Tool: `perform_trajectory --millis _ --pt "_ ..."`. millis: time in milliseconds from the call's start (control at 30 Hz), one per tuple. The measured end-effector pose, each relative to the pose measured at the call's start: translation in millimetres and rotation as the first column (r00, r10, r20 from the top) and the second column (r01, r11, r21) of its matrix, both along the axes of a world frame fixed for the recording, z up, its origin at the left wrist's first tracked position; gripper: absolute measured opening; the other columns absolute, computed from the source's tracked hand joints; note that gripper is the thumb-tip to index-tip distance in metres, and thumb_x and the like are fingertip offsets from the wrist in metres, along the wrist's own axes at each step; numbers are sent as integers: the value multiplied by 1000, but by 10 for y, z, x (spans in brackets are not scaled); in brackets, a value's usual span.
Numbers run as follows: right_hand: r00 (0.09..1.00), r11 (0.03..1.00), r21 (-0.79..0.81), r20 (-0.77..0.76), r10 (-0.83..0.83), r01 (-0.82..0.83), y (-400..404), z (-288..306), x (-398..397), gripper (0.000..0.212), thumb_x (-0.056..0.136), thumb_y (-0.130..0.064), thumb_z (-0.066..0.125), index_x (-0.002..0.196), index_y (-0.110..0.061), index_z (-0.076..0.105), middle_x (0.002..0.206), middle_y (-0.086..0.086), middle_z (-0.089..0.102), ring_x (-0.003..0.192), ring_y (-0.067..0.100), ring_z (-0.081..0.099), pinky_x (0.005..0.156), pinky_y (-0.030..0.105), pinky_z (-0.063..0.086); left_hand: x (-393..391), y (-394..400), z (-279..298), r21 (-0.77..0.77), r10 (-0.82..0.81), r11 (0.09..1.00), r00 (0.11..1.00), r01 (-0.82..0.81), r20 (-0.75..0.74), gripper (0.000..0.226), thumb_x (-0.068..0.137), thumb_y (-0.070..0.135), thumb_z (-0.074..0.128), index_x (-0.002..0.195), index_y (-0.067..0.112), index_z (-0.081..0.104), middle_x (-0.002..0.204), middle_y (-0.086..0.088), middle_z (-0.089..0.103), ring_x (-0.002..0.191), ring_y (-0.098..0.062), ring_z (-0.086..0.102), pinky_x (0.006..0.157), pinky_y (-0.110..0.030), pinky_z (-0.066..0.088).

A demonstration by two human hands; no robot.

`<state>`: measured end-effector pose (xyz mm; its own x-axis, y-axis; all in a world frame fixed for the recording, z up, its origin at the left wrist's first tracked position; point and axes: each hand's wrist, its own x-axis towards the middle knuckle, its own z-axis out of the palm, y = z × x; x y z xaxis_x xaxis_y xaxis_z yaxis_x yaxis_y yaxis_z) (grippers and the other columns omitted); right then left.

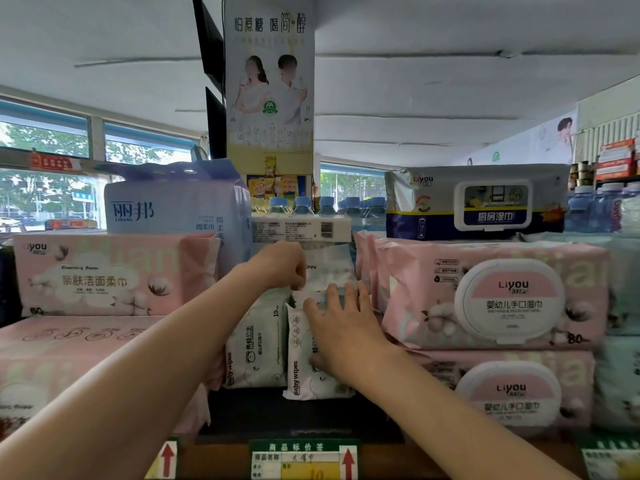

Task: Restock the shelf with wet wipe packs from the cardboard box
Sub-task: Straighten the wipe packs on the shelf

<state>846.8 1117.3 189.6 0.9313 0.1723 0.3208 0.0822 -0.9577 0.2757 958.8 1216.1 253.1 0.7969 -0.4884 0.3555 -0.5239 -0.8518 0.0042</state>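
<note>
Two small white baby wipes packs stand upright in the middle gap of the shelf (298,417): the left pack (258,344) and the right pack (299,362). My right hand (341,327) lies flat against the right pack, fingers spread over its top and front. My left hand (280,266) is closed in a fist above the left pack, pinching the edge of a pale wipe pack (329,268) that sits on top of the standing ones. The cardboard box is not in view.
Large pink Liyou wipe packs (491,296) are stacked to the right, pink tissue packs (104,275) and a lilac Libang pack (173,202) to the left. Water bottles (311,206) stand behind. A price label (304,459) hangs on the shelf's front edge.
</note>
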Motion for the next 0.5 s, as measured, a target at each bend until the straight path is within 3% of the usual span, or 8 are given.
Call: perform_trajectory --millis 67,167,267,400,500 --pt "1000 1000 21 27 -4 3 27 -8 6 66 91 -40 49 143 -13 18 153 27 7 140 49 2 111 60 -6 8 32 20 -26 11 1000 999 -10 46 14 85 14 62 92 8 72 96 -3 72 82 -12 62 84 -28 51" --pt "999 1000 25 32 -14 14 42 -34 28 76 87 -45 54 144 -14 14 152 28 6 139 50 2 110 62 -5 -15 31 -4 -21 24 1000 999 -23 47 15 85 13 62 95 8 71 100 -5 72 93 -17 65 87 -29 50" --pt "998 999 -19 -42 -46 46 30 -56 61 99 79 -41 69 147 -15 2 152 28 -4 138 54 -4 110 63 -3 -29 63 -59 -55 9 998 997 -5 72 17 86 13 61 99 8 71 105 -6 70 99 -19 63 89 -29 48" --pt "998 999 -15 -30 -52 51 38 -46 97 95 79 -31 71 145 -14 6 151 30 1 137 54 7 111 61 1 -136 158 -70 -170 -84 981 996 89 33 18 86 19 62 101 11 67 106 -5 67 86 -11 56 82 -23 46" --pt "998 997 -25 -19 -68 67 55 -68 104 101 75 -32 74 146 -13 5 150 32 3 138 51 11 113 62 1 -245 180 -29 -96 -142 987 986 133 -93 24 89 22 58 108 9 67 110 -4 68 92 -11 58 86 -21 43"
